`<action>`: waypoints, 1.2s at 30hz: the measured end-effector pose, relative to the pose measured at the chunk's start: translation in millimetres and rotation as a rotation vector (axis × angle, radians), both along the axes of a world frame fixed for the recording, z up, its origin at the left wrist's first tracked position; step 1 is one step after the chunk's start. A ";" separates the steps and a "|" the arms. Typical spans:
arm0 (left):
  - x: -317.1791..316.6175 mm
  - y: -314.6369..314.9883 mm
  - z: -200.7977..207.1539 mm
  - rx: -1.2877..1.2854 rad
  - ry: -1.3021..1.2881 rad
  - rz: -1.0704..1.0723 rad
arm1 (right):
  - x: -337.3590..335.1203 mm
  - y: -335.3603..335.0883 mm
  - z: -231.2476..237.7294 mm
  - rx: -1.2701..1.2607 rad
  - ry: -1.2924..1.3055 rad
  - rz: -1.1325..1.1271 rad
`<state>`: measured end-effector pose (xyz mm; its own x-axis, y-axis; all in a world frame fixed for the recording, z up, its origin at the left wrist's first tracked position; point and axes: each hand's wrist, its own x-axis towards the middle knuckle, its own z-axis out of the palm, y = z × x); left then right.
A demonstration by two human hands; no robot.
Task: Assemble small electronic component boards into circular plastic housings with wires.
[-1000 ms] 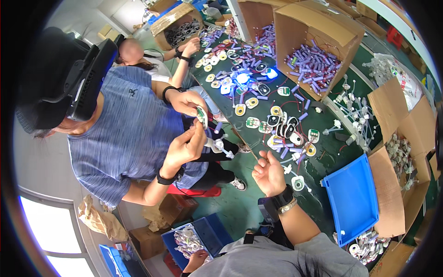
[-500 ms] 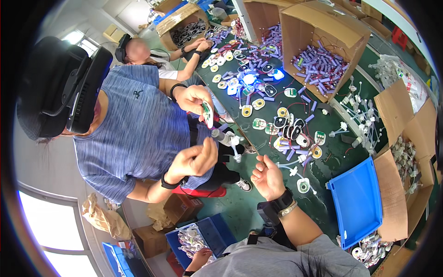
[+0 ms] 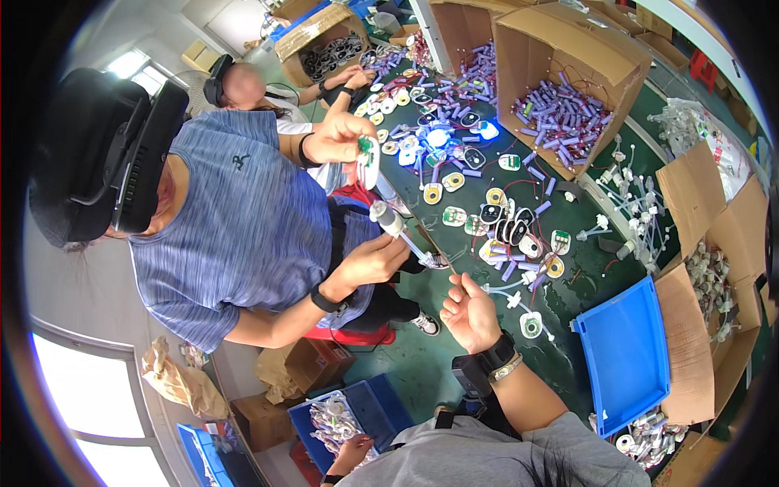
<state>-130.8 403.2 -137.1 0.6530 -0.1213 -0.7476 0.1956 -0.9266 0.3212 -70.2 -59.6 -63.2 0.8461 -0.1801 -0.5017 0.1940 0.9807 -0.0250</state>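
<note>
My right hand (image 3: 471,312) is held palm up at the near edge of the green table (image 3: 580,280), fingers loosely curled and apart, with nothing visible in it. Close to it on the table lies a white tube with a round green-and-white circuit piece (image 3: 531,325). Down at the lower edge, my left hand (image 3: 354,451) reaches into a blue bin (image 3: 381,412) of white tubed parts (image 3: 331,426); its fingers are partly hidden among them. Across from me a co-worker (image 3: 235,191) holds an oval circuit piece (image 3: 367,162) in one hand and a small motor pump with a tube (image 3: 388,217) in the other.
Purple cylindrical batteries fill a cardboard box (image 3: 560,49) at the back. Oval circuit pieces (image 3: 507,223) and loose batteries are strewn over the table. A blue tray (image 3: 623,357) and an opened carton (image 3: 690,345) stand at the right. Another person (image 3: 284,122) works farther off.
The co-worker has raised and turned the oval circuit piece, and their other hand now grips the motor pump's tube, with the pump tipped upward. My hands stay where they were.
</note>
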 end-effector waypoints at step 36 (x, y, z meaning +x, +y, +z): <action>-265.7 373.0 -53.3 -0.253 0.003 0.986 | -179.7 190.2 -142.4 -0.927 0.632 0.247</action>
